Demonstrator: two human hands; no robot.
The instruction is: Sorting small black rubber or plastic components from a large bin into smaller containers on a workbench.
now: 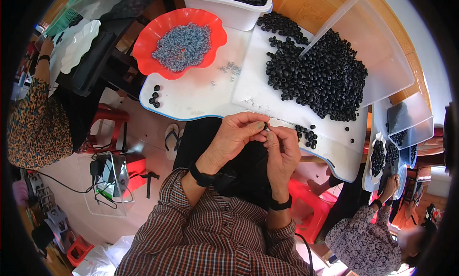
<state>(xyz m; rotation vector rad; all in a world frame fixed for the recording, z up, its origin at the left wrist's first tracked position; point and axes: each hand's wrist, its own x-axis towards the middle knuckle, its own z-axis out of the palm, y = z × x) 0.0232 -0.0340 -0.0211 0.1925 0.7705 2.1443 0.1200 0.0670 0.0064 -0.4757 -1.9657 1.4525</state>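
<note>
Just past the table's near edge, my two hands meet fingertip to fingertip. My left hand [235,138] is closed in a pinch around a small round black part [266,126]. My right hand [283,149] pinches something tiny and pale against that part; the fingers hide most of it. On the table beyond, a large heap of the same black ring-like parts [318,77] spills from a tipped clear plastic bin [382,60]. A scalloped red bowl [143,49] holds many small clear-grey pieces [184,46]. By my right hand lies a small group of black parts [310,138].
The white table [191,101] has a curved near edge. A white tub [229,15] of black parts stands behind. Several black parts [154,96] sit at the left corner. Co-workers sit left [40,127] and right [368,237]. A red stool [311,206] stands right of me.
</note>
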